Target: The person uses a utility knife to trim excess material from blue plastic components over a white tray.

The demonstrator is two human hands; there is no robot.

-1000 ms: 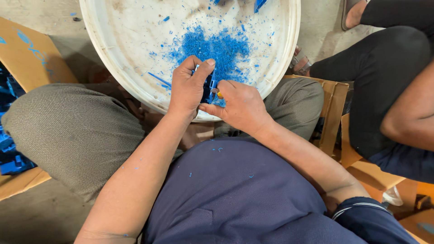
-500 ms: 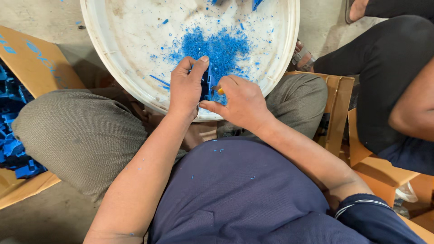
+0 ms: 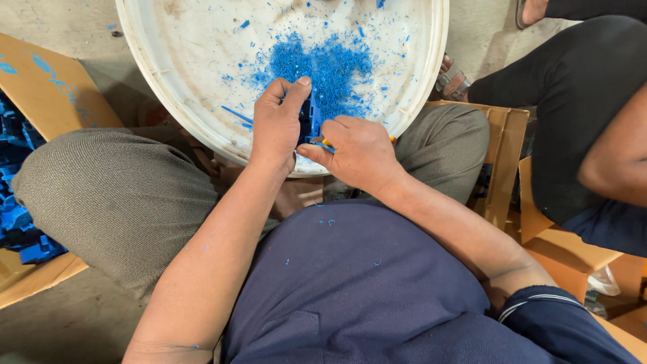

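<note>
Two hands meet at the centre of the frame, over the near rim of a big white round basin [image 3: 168, 87] that fills the upper middle. Left hand [image 3: 278, 128] has its grip closed round a small blue plastic part [image 3: 312, 120], thumb up top & fingers curled tight. Right hand [image 3: 357, 152] sits just beside it, touching, fingers pinched shut on a thin tool w/ an orange bit [image 3: 326, 143] showing at the knuckles; most of that tool is hidden, can't tell its kind. Blue part is held between both hands, just above the basin's inner floor.

Basin floor is scuffed off-white, w/ a dense heap of blue shavings [image 3: 323, 64] in the upper centre & loose flecks scattered round it. A few flecks also on the navy shirt [image 3: 350, 283] lower centre.

Basin rests across the person's lap, grey trousers [image 3: 114, 195] at left. Brown cardboard [image 3: 40, 87] lies at upper left w/ a pile of blue parts [image 3: 20, 216] at the left edge. Bare concrete floor [image 3: 60, 323] at lower left. Another person in dark clothes [image 3: 573, 108] sits at upper right, by a cardboard box [image 3: 505, 155]
</note>
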